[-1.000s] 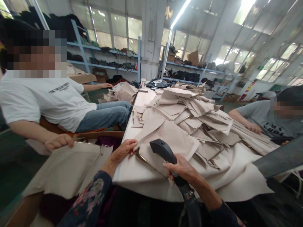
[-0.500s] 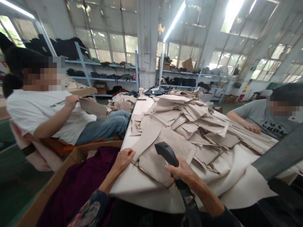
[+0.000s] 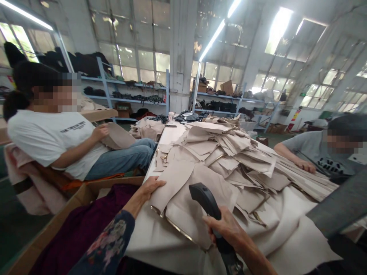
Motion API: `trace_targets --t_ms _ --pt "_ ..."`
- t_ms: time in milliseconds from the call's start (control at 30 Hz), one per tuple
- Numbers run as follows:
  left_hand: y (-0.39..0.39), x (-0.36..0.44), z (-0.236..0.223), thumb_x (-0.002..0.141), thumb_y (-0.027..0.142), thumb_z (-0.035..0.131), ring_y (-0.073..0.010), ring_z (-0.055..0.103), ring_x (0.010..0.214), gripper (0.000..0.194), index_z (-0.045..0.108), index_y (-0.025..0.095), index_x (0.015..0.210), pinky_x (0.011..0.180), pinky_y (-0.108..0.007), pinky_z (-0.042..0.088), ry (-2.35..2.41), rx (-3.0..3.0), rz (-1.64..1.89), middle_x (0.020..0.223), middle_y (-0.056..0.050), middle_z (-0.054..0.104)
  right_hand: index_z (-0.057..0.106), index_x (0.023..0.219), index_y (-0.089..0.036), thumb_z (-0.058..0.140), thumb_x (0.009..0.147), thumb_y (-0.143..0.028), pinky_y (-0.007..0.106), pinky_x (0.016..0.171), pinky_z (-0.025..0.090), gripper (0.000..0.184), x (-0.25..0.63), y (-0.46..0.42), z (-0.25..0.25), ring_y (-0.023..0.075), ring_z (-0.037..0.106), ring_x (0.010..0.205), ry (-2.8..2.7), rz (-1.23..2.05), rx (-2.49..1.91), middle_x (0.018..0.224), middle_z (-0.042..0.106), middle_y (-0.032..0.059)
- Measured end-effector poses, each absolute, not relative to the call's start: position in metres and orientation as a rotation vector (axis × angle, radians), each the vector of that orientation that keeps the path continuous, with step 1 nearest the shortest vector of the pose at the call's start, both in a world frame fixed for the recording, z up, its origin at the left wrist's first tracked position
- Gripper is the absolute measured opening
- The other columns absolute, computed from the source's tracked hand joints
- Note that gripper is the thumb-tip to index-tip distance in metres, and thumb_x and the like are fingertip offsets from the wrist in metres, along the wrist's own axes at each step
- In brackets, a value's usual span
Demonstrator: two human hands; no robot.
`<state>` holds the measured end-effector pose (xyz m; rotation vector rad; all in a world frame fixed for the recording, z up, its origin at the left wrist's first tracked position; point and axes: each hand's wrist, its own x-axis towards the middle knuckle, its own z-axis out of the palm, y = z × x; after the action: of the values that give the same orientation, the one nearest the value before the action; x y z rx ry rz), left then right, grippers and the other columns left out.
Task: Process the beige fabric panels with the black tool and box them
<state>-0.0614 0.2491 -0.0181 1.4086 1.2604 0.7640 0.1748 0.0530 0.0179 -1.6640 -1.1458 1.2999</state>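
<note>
My left hand point(image 3: 153, 187) is at the left edge of a curved beige fabric piece point(image 3: 173, 179), fingers stretched out and fingertips at its edge. That piece has a metal zipper along its lower end and overlaps a wider beige piece point(image 3: 200, 214), which also has a zipper on its near edge. My right hand point(image 3: 225, 225) is wrapped round the handle of a black curved tool point(image 3: 205, 196) with a flat-ended head. The tool's head is over the wider piece; whether they touch I cannot tell. Its lower end runs out of view.
A heap of beige pieces point(image 3: 218, 143) covers the table's middle. On the left, an open cardboard box point(image 3: 82, 194) holds purple cloth point(image 3: 91, 214). One person sits at left with a beige piece point(image 3: 119, 135); another leans at right behind a grey post point(image 3: 341, 206).
My left hand's fingers have straightened at the fabric edge. My right hand still grips the tool, almost in place. The person at left has lowered their beige piece toward the lap.
</note>
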Motion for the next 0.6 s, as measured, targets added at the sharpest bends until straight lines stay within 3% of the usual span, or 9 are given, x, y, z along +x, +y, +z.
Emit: trace_targets --t_ms 200,400,600 --pt "0.190 -0.079 -0.017 0.049 0.027 0.066 -0.0197 0.062 0.059 0.039 0.059 0.016 0.086 0.053 -0.030 0.049 1.099 1.202 0.881 0.067 -0.003 0.068 0.048 0.077 -0.016 0.060 0.074 -0.036 0.020 0.037 0.045 0.023 0.172 0.043 0.034 0.0092 0.050 0.039 -1.215 1.287 -1.614 0.051 0.052 -0.0046" --pt "0.133 -0.094 -0.048 0.052 0.024 0.066 -0.0212 0.060 0.055 0.026 0.062 0.018 0.078 0.048 -0.030 0.048 1.189 1.159 0.954 0.062 -0.003 0.066 0.048 0.077 -0.016 0.060 0.074 -0.033 0.020 0.036 0.044 0.021 0.146 0.054 0.034 0.0088 0.050 0.040 -1.265 1.431 -1.560 0.052 0.054 -0.0040" --pt "0.107 -0.099 -0.065 0.054 0.016 0.059 -0.0227 0.062 0.067 0.026 0.066 0.019 0.079 0.058 -0.029 0.050 1.195 1.382 1.045 0.067 -0.002 0.067 0.054 0.065 -0.014 0.062 0.073 -0.035 0.020 0.037 0.044 0.024 0.122 0.075 0.027 0.0084 0.048 0.038 -1.404 1.600 -1.553 0.049 0.053 -0.0026"
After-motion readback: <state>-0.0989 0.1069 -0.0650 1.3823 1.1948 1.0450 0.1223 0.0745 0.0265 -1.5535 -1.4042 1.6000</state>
